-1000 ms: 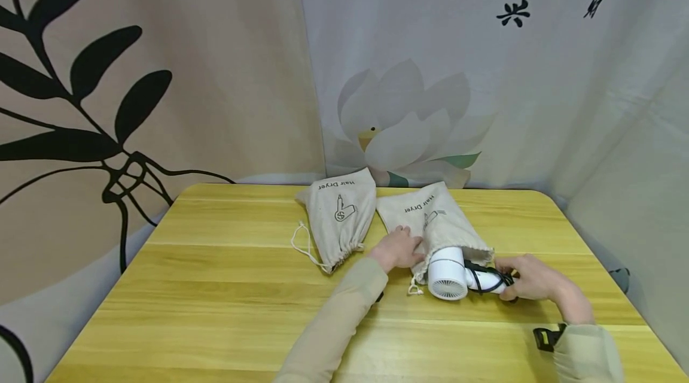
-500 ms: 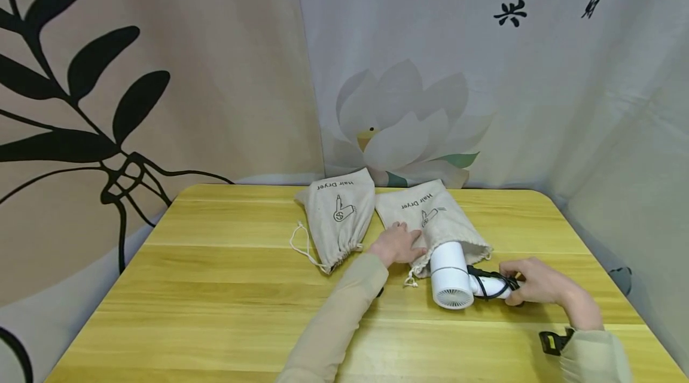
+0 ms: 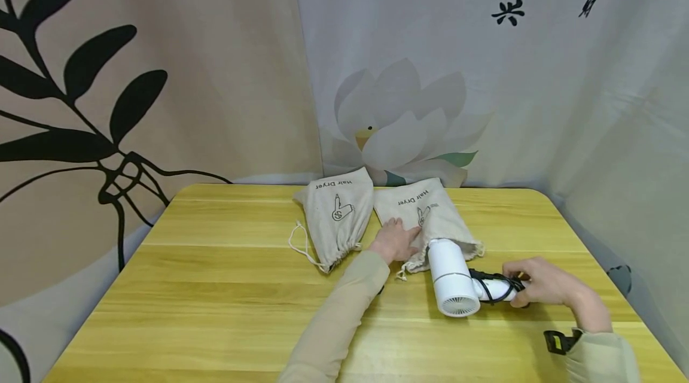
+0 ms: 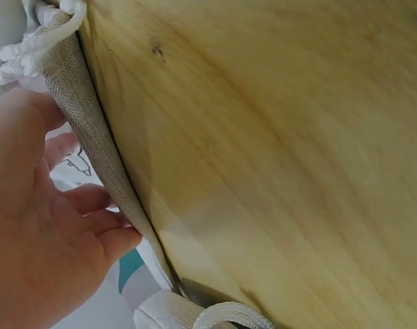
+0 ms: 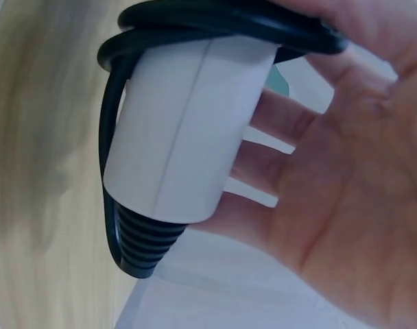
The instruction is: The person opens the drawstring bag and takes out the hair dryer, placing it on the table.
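Note:
My right hand (image 3: pixel 543 281) grips the handle of a white hair dryer (image 3: pixel 452 281). A black cord (image 3: pixel 497 284) is wound round that handle. In the right wrist view the handle's end (image 5: pixel 188 130) and its ribbed cord sleeve (image 5: pixel 147 240) show, with fingers behind them. The barrel's nozzle end lies at the mouth of a beige drawstring bag (image 3: pixel 457 221), the grille end facing me. On this bag's left part rests my left hand (image 3: pixel 395 241); in the left wrist view its fingers (image 4: pixel 119 240) touch the cloth (image 4: pixel 99 130), loosely spread.
A second beige bag (image 3: pixel 339 215) printed "Hair Dryer" lies to the left, its white drawstring (image 3: pixel 301 242) trailing on the wooden table (image 3: pixel 204 287). Behind the table's far edge hangs a printed curtain (image 3: pixel 242 72).
The hair dryer has slid toward me and slightly right, out of the bag, with my right hand on its handle. My left hand stays on the bag, which has flattened a little.

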`<state>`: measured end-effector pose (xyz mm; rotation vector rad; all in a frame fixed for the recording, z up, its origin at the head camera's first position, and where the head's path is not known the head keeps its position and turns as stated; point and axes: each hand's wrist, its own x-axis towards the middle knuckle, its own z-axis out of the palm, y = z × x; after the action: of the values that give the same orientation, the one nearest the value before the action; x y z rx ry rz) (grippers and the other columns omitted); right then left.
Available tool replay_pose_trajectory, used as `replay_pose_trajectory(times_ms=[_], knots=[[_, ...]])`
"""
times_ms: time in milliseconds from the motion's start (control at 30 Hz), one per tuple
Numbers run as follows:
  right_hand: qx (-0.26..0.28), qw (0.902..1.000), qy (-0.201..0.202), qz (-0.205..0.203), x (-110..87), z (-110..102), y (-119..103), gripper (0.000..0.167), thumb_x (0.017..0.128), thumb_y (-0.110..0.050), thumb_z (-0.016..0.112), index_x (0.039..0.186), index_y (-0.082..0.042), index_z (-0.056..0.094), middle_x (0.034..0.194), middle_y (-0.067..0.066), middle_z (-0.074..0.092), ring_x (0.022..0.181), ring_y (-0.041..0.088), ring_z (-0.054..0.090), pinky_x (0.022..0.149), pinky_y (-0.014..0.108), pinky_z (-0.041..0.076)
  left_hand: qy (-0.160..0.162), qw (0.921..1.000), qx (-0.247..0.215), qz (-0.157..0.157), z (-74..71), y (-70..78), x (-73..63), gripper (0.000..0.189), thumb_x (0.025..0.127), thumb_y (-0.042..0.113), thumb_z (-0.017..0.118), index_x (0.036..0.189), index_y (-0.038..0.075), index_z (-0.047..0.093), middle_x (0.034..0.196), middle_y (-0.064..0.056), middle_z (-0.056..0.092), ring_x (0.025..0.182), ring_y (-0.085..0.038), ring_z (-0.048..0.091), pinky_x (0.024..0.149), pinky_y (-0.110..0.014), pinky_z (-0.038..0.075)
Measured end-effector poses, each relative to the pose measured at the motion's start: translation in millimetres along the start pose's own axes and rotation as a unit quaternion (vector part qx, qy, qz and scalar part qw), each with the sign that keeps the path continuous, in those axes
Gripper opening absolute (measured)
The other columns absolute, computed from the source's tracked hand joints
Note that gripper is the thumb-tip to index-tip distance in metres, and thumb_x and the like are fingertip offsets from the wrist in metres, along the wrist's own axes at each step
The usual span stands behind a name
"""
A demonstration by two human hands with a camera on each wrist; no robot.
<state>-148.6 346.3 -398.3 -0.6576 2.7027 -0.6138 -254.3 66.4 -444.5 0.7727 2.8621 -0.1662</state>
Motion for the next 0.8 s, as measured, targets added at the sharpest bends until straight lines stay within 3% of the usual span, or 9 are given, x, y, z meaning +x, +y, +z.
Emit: replay_pose_trajectory(times_ms=[200,433,667,800], knots=[[0.012,0.9999,-0.003,0.01,-4.1,-4.0,-2.7,0.03,0.063,-0.022,0.079,0.084,-0.022,0.057,0.083,-0.008,0.06,0.08,0.01,0.053,0.064,0.022,0.04,-0.012,0.9998,-0.009,-0.016,-0.1,-0.1,0.2,0.055,0.098,0.048,0.04,0.149,0.042,0.021,0.147,-0.017,0.037,0.136,-0.026,0.036,0.114,-0.035,0.031],[0.022,0.9998,0.003,0.0,-8.2,-9.2,-8.0,0.03,0.063,-0.021,0.079,0.083,-0.023,0.057,0.082,-0.01,0.06,0.078,0.004,0.05,0.064,0.022,0.04,-0.045,0.9985,-0.014,-0.029,-1.2,2.0,0.2,0.054,0.098,0.043,0.042,0.146,0.05,0.019,0.155,-0.021,0.024,0.145,-0.032,0.022,0.119,-0.038,0.023],[-0.002,0.9983,0.049,-0.031,-6.9,-15.9,-12.8,0.029,0.066,-0.02,0.08,0.083,-0.025,0.057,0.079,-0.012,0.058,0.071,-0.002,0.044,0.06,0.019,0.036,-0.066,0.9962,-0.049,-0.03,-2.1,1.4,-1.1,0.052,0.098,0.041,0.042,0.144,0.054,0.02,0.157,-0.022,0.015,0.148,-0.034,0.014,0.121,-0.04,0.017],[-0.017,0.9968,0.075,-0.023,-3.8,-17.6,-12.8,0.027,0.07,-0.018,0.079,0.083,-0.023,0.056,0.075,-0.012,0.057,0.068,-0.002,0.044,0.058,0.019,0.034,-0.072,0.9961,-0.048,-0.016,-2.5,-1.0,-2.4,0.052,0.097,0.048,0.042,0.144,0.053,0.021,0.158,-0.021,0.014,0.148,-0.034,0.013,0.121,-0.04,0.016]])
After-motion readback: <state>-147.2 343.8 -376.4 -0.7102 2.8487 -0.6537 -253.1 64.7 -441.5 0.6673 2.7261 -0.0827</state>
